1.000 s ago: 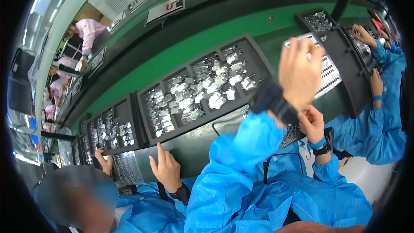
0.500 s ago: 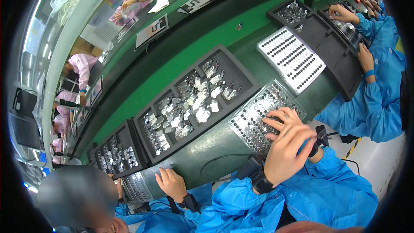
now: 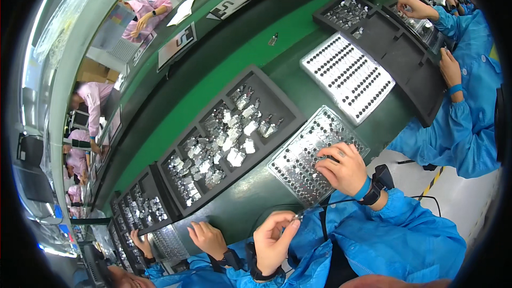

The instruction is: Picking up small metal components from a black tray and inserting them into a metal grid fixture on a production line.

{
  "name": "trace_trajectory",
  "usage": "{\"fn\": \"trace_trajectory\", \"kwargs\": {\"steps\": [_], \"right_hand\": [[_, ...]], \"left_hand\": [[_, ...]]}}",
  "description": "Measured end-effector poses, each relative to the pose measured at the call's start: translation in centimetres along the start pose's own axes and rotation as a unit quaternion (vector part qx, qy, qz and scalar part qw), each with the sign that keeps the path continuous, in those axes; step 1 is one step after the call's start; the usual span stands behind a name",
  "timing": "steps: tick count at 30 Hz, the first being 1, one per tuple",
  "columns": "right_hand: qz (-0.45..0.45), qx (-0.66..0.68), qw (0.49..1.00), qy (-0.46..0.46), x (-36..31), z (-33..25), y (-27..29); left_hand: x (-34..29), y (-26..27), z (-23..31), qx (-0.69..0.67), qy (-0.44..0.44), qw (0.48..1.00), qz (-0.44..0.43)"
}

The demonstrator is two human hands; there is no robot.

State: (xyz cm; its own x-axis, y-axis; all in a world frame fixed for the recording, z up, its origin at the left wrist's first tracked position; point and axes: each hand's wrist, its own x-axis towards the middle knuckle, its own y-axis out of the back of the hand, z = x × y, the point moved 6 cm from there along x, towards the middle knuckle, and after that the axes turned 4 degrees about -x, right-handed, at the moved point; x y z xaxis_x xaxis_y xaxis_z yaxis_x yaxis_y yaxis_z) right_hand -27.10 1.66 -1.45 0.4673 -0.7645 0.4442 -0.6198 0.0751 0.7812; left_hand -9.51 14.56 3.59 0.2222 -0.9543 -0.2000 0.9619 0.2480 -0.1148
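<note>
My left hand (image 3: 274, 242) is raised near the bench's front edge, thumb and forefinger pinched on a small silvery metal part (image 3: 297, 216). My right hand (image 3: 346, 173), with a blue band at the wrist, rests palm down over a clear plastic tray (image 3: 286, 183). Its fingers are a little apart, tips touching the tray's near right area; what lies beneath them is hidden. Rows of small dark round pieces fill that tray. Beyond it lies a black compartment tray (image 3: 292, 97) heaped with loose silvery metal parts.
To the right are a white tray (image 3: 326, 92) with rows of black pieces and another black tray (image 3: 397, 56). A co-worker's hand (image 3: 208, 239) rests at left beside a clear tray (image 3: 172, 242); another co-worker's hand (image 3: 450, 69) is at far right. A dark cable (image 3: 341, 201) crosses near my hands.
My left hand has moved from above my right wrist down and left, now showing a small metal part in its pinch. My right hand stays over the clear tray, fingers more curled.
</note>
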Motion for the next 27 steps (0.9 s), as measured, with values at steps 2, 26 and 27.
{"fn": "trace_trajectory", "kwargs": {"steps": [2, 26, 27], "right_hand": [[0.001, -0.012, 1.000, -0.012, -0.4, 0.2, 0.5], [-0.075, 0.453, 0.856, -0.239, 0.7, 1.2, -0.6], [-0.073, 0.445, 0.860, -0.239, 0.5, 1.5, -0.5]], "left_hand": [[-1.6, 0.1, -1.1, -0.100, 0.105, 0.989, -0.002], [3.9, 0.1, -3.9, 0.107, -0.013, 0.993, 0.052], [4.3, 0.1, -4.1, 0.101, -0.022, 0.993, 0.052]]}}
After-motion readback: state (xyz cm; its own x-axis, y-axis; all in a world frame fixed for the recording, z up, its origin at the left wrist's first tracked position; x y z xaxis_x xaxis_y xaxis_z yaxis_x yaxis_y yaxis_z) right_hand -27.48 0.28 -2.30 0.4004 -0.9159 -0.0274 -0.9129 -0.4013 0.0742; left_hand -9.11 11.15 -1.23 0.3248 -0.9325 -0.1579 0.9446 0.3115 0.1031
